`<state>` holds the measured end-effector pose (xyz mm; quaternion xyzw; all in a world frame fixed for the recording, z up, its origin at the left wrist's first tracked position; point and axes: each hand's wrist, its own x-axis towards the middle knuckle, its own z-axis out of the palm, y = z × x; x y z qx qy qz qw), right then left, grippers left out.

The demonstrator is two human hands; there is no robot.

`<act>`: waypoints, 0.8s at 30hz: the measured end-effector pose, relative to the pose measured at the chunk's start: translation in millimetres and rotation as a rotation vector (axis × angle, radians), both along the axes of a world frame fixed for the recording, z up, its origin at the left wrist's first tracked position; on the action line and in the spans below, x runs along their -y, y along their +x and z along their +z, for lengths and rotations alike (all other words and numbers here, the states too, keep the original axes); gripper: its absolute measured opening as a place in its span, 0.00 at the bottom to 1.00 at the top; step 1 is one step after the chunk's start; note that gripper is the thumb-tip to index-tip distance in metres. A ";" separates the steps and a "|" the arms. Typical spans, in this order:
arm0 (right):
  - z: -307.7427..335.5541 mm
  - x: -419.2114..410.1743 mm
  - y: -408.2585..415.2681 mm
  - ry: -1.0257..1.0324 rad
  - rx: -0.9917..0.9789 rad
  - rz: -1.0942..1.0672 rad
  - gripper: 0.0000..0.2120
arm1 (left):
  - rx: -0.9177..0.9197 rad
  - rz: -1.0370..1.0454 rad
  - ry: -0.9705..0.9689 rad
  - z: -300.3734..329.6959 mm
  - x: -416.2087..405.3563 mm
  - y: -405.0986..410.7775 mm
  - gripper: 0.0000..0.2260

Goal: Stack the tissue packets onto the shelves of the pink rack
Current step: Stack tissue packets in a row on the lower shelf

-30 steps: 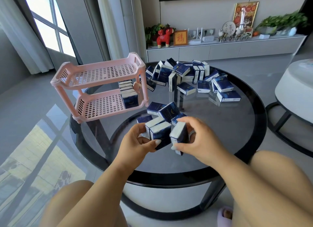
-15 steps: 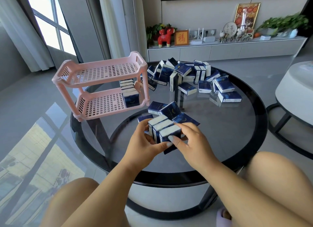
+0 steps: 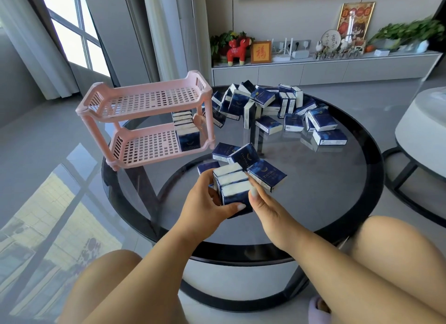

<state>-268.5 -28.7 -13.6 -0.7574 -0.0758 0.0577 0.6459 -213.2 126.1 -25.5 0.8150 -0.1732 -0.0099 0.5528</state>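
Note:
Three dark blue tissue packets [image 3: 233, 187] stand side by side, white tops up, held between my two hands above the round glass table [image 3: 325, 203]. My left hand [image 3: 205, 205] grips them from the left, thumb across the front. My right hand [image 3: 263, 203] presses against their right side with its fingers. Loose packets [image 3: 266, 175] lie just behind the bundle. The pink two-shelf rack [image 3: 144, 120] stands at the table's left; a row of packets [image 3: 187, 133] fills the right end of its lower shelf. Its top shelf holds nothing.
A heap of several more packets [image 3: 277, 108] covers the far side of the table. A white round table [image 3: 424, 135] stands to the right. My bare knees are at the near edge. A TV console [image 3: 313, 67] with ornaments lines the back wall.
My right hand pushed its packet in against the other two, closing them into one tight bundle. Both hands then shifted slightly left and nearer with it.

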 end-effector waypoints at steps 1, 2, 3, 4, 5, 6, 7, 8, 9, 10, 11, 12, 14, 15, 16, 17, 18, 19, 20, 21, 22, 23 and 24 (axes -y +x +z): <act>0.8 -0.7 -0.4 -0.008 -0.003 0.010 0.16 | 0.007 0.009 0.008 -0.3 -1.2 0.2 0.30; 1.7 -0.7 -0.5 -0.019 -0.006 0.018 0.16 | 0.019 0.021 0.017 -0.1 -2.7 -0.1 0.30; 1.8 -0.7 -0.5 -0.032 -0.006 0.025 0.16 | 0.034 0.033 0.026 0.7 -4.2 -0.8 0.30; 0.2 0.0 0.2 -0.047 -0.003 0.028 0.16 | 0.051 0.043 0.039 2.3 -6.5 -1.5 0.30; -0.1 0.4 0.6 -0.061 0.006 0.039 0.19 | 0.067 0.048 0.052 4.1 -9.9 -1.6 0.31; -0.2 0.4 1.4 -0.079 0.016 0.045 0.23 | 0.080 0.053 0.069 6.5 -14.8 -0.7 0.31; -0.3 0.6 2.9 -0.101 0.023 0.041 0.27 | 0.087 0.061 0.082 9.3 -21.1 1.6 0.31; 1.2 0.1 5.0 -0.129 0.033 0.023 0.30 | 0.082 0.075 0.084 12.5 -28.4 4.9 0.31; 2.6 -0.6 8.6 -0.160 0.052 -0.003 0.33 | 0.072 0.094 0.073 15.6 -36.5 9.0 0.30; 5.3 -1.8 12.2 -0.183 0.078 -0.026 0.37 | 0.062 0.119 0.058 18.8 -44.2 13.5 0.30; 7.7 -3.8 16.0 -0.201 0.102 -0.040 0.39 | 0.055 0.148 0.047 22.2 -51.0 18.4 0.29; 9.9 -6.6 20.4 -0.220 0.127 -0.049 0.39 | 0.045 0.173 0.036 25.7 -57.2 23.5 0.28; 13.1 -14.1 30.5 -0.277 0.188 -0.062 0.39 | 0.003 0.201 -0.015 29.7 -69.4 37.1 0.26; 14.8 -18.4 35.2 -0.316 0.216 -0.067 0.38 | -0.022 0.208 -0.041 30.8 -75.5 44.3 0.26; 15.0 -22.9 40.5 -0.357 0.240 -0.070 0.37 | -0.044 0.221 -0.057 30.9 -82.5 52.7 0.26; 14.0 -27.3 46.2 -0.398 0.261 -0.066 0.35 | -0.063 0.233 -0.068 30.4 -89.3 60.9 0.27; 12.7 -31.8 52.0 -0.438 0.282 -0.058 0.33 | -0.083 0.244 -0.081 29.1 -96.6 70.9 0.28; 8.8 -35.8 58.4 -0.481 0.300 -0.050 0.32 | -0.106 0.248 -0.093 28.1 -103.1 81.1 0.29; 5.3 -39.9 64.2 -0.525 0.317 -0.042 0.32 | -0.124 0.250 -0.100 28.0 -108.8 91.2 0.30; 1.6 -43.3 69.6 -0.569 0.332 -0.039 0.32 | -0.132 0.248 -0.091 29.1 -112.7 100.4 0.32; -1.7 -46.3 74.8 -0.613 0.346 -0.036 0.31 | -0.131 0.245 -0.073 29.7 -115.8 109.8 0.34; -4.0 -49.0 79.5 -0.655 0.358 -0.037 0.29 | -0.126 0.245 -0.056 30.3 -118.0 118.5 0.37; -5.6 -51.2 83.8 -0.689 0.364 -0.039 0.28 | -0.122 0.246 -0.049 31.6 -118.7 125.8 0.38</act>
